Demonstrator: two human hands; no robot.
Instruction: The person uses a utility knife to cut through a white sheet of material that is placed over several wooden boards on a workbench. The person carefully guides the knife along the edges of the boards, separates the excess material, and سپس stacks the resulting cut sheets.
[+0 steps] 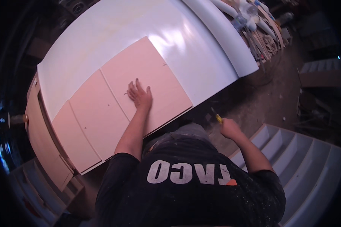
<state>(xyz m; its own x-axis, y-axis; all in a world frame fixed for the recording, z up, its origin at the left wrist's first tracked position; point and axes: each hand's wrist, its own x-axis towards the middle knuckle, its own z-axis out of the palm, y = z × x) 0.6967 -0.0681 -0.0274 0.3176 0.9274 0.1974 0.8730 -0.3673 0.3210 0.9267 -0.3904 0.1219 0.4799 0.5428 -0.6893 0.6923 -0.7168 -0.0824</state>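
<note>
My left hand [141, 96] lies with its fingers spread on the largest of three pale wooden panels [155, 72]. Side by side with it are a middle panel [93, 98] and a narrower left panel [70, 132], with thin seams between them. Small dark marks show on their faces. Off the near right edge of the table, my right hand [230, 128] is closed round a yellow-handled tool [219, 118]. Its short greyish tip points up and left, too small to tell the exact kind.
Beneath the panels is a large white glossy surface [102, 30] with a rolled edge [231, 49] at right. White compartmented shelving [295, 151] stands at lower right, a wooden frame [41, 128] at left. Scrap strips and plastic [261, 34] pile up at the far right.
</note>
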